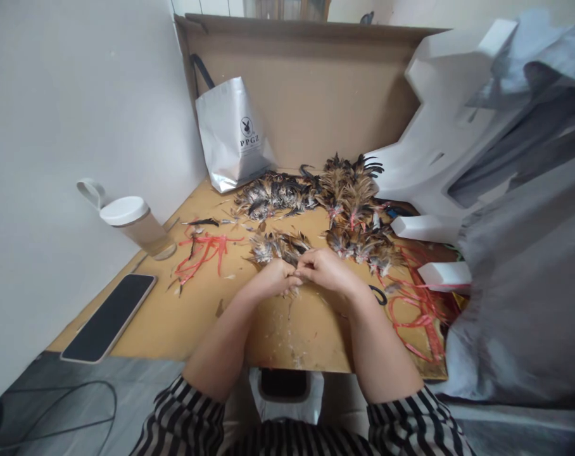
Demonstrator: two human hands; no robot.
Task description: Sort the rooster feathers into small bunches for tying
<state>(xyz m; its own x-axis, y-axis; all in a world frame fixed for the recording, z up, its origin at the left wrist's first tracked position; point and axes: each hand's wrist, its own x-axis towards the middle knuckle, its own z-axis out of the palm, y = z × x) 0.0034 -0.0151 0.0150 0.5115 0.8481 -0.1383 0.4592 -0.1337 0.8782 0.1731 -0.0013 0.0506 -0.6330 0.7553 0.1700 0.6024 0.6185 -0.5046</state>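
My left hand (275, 278) and my right hand (322, 269) meet over the middle of the cardboard-coloured table (183, 323). Both have their fingers pressed together, and what is between the fingertips is too small to make out. Just behind them lies a small pile of brown feathers (268, 246). Feather bunches (363, 244) with pink ties are to the right of my right hand. Further back are a larger brown bunch (347, 183) and a dark and white feather heap (278, 193). Red strips (209, 250) lie to the left.
On the left are a lidded cup (145, 231) and a phone (109, 316). A silver bag (230, 136) stands at the back. Red ribbon (420, 316), a black scissor handle (379, 294), white foam (423, 133) and grey cloth (525, 285) are at the right. A bin (285, 386) sits below the front edge.
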